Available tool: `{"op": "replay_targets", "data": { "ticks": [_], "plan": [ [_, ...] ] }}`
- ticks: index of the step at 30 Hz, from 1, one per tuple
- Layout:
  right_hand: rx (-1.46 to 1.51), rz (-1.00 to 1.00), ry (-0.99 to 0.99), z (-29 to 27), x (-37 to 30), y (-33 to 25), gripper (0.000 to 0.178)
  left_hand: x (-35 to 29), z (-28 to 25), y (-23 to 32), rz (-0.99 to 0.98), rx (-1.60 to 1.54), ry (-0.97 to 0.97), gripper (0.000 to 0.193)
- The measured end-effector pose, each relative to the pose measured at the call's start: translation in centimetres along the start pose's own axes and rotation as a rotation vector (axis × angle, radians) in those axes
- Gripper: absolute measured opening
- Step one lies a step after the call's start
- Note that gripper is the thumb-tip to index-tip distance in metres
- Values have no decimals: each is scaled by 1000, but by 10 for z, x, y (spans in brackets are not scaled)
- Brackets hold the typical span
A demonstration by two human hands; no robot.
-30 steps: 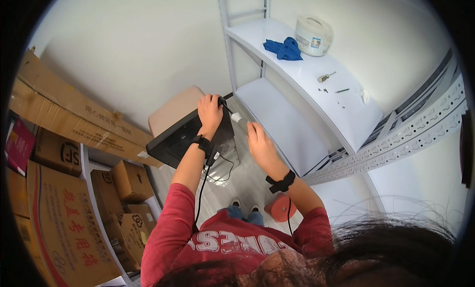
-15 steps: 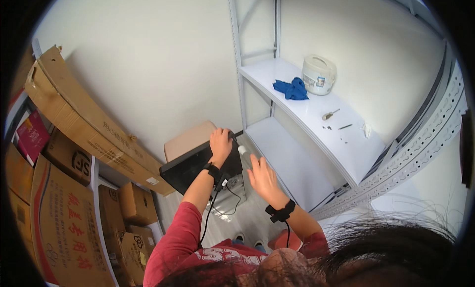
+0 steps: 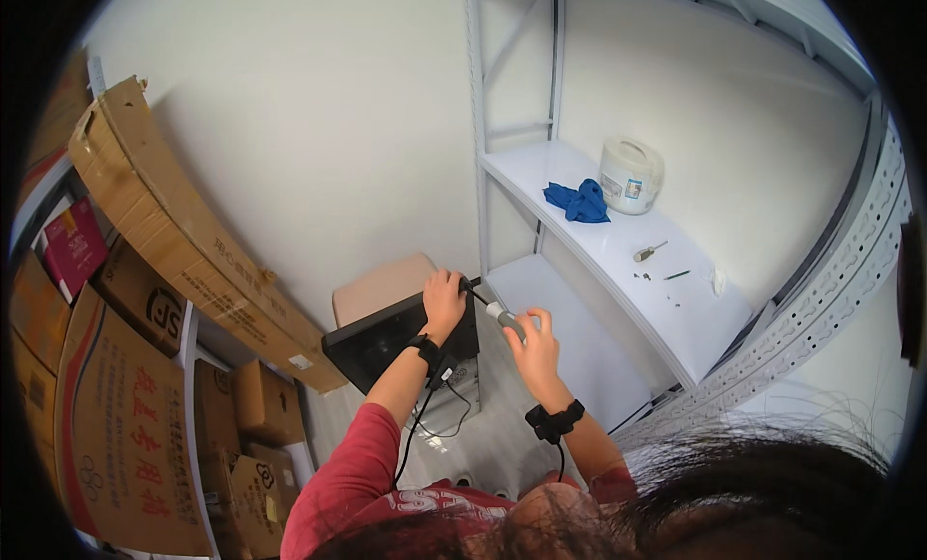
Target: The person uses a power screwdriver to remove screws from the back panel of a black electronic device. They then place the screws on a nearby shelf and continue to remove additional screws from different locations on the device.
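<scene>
Two bare hands are at a black, flat-topped, box-shaped case (image 3: 379, 336) that stands before a rounded beige object (image 3: 386, 282). The left hand (image 3: 443, 301) lies over the case's far right corner; whether its fingers grip cannot be told. The right hand (image 3: 537, 355) has its thumb and fingers closed around a grey-and-white-handled tool (image 3: 502, 315), whose dark shaft slants toward that corner. To the right, a white metal shelf (image 3: 690, 333) carries a crumpled blue cloth (image 3: 579, 203) beside a round white lidded container (image 3: 631, 179).
</scene>
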State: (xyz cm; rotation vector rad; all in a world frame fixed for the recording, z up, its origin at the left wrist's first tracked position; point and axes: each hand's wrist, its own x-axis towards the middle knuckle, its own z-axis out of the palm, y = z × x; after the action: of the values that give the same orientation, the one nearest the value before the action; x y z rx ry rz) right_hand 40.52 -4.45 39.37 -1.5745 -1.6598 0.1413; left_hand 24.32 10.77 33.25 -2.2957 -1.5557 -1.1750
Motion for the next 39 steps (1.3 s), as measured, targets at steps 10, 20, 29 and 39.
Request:
{"op": "replay_targets", "data": {
  "ticks": [10,20,29,39],
  "plan": [
    [-83,-48,16,-2,-4,-9,36,1,1,-1,-3,-10,2,35],
    [-118,-15,-78,-4,-2,4,46,0,1,0,20,-30,30,33],
    [-175,-109,-5,-5,4,0,39,0,-2,0,0,-22,-9,34],
    [-265,125,-93,-6,-2,1,23,-1,0,4,-4,-14,-42,33]
  ]
}}
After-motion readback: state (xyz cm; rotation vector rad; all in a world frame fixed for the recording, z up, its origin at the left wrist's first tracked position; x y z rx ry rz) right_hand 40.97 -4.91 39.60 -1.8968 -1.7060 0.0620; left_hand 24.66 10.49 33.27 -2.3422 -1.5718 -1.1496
